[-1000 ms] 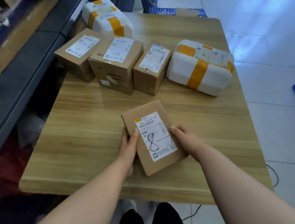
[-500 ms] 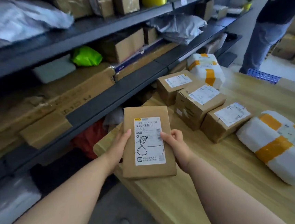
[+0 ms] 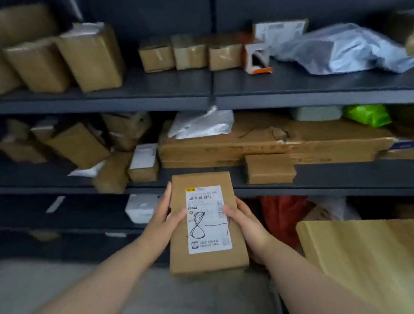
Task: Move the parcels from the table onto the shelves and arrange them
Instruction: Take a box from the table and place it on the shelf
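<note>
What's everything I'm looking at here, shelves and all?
Held parcel: one, brown with white label, before the middle shelf.
Shelves: several, dark grey, across the view.
Small boxes: three, brown, top shelf centre.
Larger boxes: several, brown, top shelf left.
Plastic mailer: one, pale grey, top shelf right.
Long flat carton: one, brown, middle shelf.
Green bag: one, middle shelf right.
Red bag: one, under middle shelf.
Table: one, light wood, lower right.
Left hand: holds the parcel's left edge.
Right hand: holds its right edge.

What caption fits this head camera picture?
Left hand and right hand hold a labelled brown parcel before crowded shelves.
</note>
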